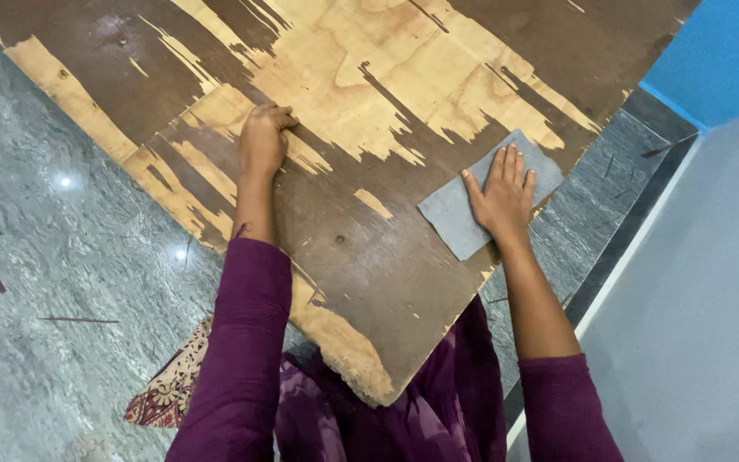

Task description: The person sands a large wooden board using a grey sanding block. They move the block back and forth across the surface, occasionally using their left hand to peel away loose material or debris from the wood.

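Grey sandpaper sheet (472, 210) lies flat on worn plywood board (369, 128), near board's right edge, long axis slanting up toward that edge. Right hand (499, 198) directly on top of sheet, fingers spread flat, pressing, not gripping. Left hand (260, 141) well apart toward board's left side, fingers curled into loose fist, knuckles on board, holding nothing. Board lies over grey stone floor (62, 257).

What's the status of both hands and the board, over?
Left hand curled, bracing plywood board. Right hand flat on grey sandpaper sheet. Nothing in the way.
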